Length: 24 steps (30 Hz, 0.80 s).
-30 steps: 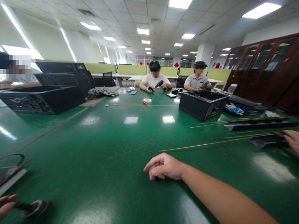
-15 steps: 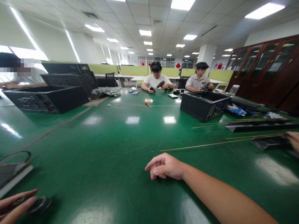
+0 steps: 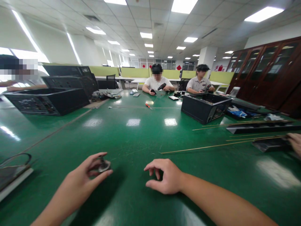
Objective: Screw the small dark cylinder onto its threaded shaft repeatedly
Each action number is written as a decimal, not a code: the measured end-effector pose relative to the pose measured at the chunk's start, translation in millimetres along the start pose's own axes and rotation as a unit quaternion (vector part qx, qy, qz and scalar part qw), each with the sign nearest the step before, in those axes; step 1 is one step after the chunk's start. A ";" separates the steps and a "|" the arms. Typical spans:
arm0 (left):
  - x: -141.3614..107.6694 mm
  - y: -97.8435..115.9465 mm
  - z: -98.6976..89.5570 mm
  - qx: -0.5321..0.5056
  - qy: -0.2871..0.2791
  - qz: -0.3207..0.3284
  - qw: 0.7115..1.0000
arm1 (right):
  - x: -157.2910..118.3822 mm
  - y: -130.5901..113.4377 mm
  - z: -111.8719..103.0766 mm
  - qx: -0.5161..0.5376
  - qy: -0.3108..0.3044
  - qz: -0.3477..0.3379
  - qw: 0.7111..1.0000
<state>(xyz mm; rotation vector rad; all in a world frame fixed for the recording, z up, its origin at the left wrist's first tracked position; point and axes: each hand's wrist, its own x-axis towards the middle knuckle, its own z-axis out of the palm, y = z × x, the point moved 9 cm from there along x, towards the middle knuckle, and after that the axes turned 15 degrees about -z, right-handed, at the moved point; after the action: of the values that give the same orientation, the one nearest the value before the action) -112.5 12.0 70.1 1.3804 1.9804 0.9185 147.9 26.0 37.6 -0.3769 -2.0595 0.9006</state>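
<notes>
A small round metal part (image 3: pixel 104 165) with a short stem is in the left hand (image 3: pixel 82 177), over the green table (image 3: pixel 131 135). The thumb is on one side of it and the fingers are on the other, so the hand is pinched on it. Let's put the part in the middle of a clock, with twelve at the far side.

The right hand (image 3: pixel 168 179) is at three o'clock, near the left hand but not touching it. Its fingers bend, and there is a gap between them and the thumb. I can't tell if it rests on the table.

Also near three o'clock is a thin gold rod (image 3: pixel 202 147). Farther that way, another person's hand (image 3: pixel 295 142) is at a dark metal piece (image 3: pixel 270 144). At nine o'clock is a flat thing with a pale edge (image 3: pixel 17 183).

Farther off, an orange screwdriver (image 3: pixel 148 105) lies between one and two o'clock. A black box (image 3: pixel 195 108) sits at two, and a bigger black case (image 3: pixel 68 102) at ten. A person in a white shirt (image 3: pixel 150 82) sits past the screwdriver, holding a dark tool (image 3: pixel 161 86).
</notes>
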 end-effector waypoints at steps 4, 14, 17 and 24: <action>7.8 60.7 90.0 -0.045 -0.173 0.069 0.981 | 0.8 -20.9 -11.0 -0.131 0.026 -0.069 0.989; -0.8 66.9 172.7 -0.135 -0.330 0.050 0.933 | 0.4 0.2 -11.5 -0.183 0.020 -0.002 0.983; 0.4 61.4 172.7 -0.152 -0.337 0.036 0.928 | -0.5 4.6 -13.4 -0.201 0.028 0.020 0.979; 0.6 56.0 174.1 -0.179 -0.348 0.012 0.920 | 0.0 2.6 -13.4 -0.235 0.028 0.001 0.972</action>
<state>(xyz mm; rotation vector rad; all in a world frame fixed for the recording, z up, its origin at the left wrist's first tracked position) 51.1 64.3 7.2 1.2785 1.1938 0.6291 158.4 34.0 41.0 -0.6463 -2.2089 0.3849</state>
